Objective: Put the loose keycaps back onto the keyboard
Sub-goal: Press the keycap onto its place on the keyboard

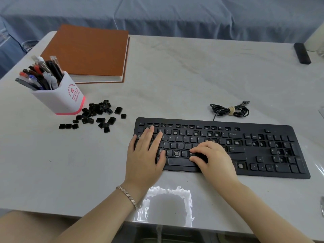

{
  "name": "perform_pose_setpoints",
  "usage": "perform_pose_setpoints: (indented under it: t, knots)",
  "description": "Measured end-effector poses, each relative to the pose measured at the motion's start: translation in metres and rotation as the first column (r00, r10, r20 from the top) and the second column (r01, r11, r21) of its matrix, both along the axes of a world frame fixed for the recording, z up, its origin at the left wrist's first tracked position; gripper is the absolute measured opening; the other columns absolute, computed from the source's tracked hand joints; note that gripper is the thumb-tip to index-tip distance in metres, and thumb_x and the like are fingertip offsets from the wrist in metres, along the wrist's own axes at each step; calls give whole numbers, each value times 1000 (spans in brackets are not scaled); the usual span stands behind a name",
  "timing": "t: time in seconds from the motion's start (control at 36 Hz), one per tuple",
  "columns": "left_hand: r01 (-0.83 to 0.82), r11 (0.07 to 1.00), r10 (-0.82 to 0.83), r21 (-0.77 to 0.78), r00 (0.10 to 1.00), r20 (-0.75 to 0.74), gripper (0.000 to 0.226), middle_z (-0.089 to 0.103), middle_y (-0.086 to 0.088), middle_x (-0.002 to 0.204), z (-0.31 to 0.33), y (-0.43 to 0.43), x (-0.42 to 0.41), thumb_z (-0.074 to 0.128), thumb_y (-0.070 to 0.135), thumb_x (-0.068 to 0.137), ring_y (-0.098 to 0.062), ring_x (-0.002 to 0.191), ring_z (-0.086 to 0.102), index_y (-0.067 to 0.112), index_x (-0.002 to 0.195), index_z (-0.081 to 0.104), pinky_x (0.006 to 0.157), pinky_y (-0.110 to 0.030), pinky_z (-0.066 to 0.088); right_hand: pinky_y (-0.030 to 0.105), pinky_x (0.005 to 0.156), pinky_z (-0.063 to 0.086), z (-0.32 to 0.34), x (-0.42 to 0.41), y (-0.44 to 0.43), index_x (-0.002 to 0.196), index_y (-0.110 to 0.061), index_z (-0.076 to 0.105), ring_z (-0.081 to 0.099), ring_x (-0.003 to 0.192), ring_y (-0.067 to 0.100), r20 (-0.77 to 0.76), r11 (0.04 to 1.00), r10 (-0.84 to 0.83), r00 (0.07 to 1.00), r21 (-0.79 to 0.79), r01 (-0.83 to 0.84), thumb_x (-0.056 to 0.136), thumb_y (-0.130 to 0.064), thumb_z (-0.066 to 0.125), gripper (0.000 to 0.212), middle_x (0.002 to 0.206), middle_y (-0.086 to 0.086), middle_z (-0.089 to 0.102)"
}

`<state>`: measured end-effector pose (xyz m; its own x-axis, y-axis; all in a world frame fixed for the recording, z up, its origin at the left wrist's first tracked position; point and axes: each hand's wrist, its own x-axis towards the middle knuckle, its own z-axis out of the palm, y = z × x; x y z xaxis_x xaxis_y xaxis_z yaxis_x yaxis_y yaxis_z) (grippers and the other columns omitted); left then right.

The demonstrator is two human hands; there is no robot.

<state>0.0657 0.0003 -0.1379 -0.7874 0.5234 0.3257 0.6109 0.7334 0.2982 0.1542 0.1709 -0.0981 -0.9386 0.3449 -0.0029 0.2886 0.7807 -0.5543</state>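
Keyboard [254,152] sits on the table [175,76], with many empty sockets. Left hand [146,155] lies flat on its left end, fingers straight, holding nothing. Right hand [213,158] has its fingers curled down by the N key; can't tell if they pinch a cap. Loose keycaps [98,112] are piled well left, touching the pen cup [61,99]. Notebook [87,51] lies behind, and the coiled cable [229,111] is just behind the keyboard.

A single wide-angle camera, worn on the head, looks forward and down from close above the near edge of the table [175,76], keyboard [263,155] centre-frame.
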Motion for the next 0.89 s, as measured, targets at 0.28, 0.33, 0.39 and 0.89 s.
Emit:
perform_pose_setpoints:
  t: [0.28, 0.33, 0.39, 0.89]
  knots:
    - [0, 1000, 0, -1, 1000, 16, 47, 48, -10, 140, 0, -1, 0, 41, 32, 88, -22, 129, 44, 14, 129, 56, 109, -42, 25, 11, 75, 24, 4, -3, 0, 104, -23, 69, 47, 105, 10, 20, 1000, -10, 1000, 23, 9, 86, -25, 63, 19, 102, -10, 57]
    - [0, 1000, 0, -3, 1000, 18, 47, 48, -10, 140, 1, 0, 0, 41, 33, 88, -22, 129, 44, 13, 128, 57, 109, -42, 25, 12, 75, 24, 5, -5, 0, 107, -25, 68, 46, 106, 9, 44, 999, -11, 999, 40, 10, 88, -28, 61, 21, 105, -11, 57]
    - [-2, 1000, 2, -2, 1000, 18, 47, 49, -10, 140, 1, 0, 0, 41, 33, 88, -21, 129, 44, 13, 128, 57, 108, -43, 25, 12, 74, 25, 6, -5, 0, 108, -26, 67, 45, 106, 7, 57, 999, -24, 998, 39, 22, 88, -28, 60, 21, 105, -12, 56]
    - [8, 1000, -7, -17, 1000, 11, 47, 49, -11, 139, 0, -1, 0, 39, 33, 89, -22, 129, 44, 13, 128, 57, 109, -42, 24, 38, 99, 33, -35, 25, -16, 115, -8, 62, 41, 122, 27, -209, 928, 115, 971, 371, -30, 99, -36, 29, 46, 126, 9, 49]
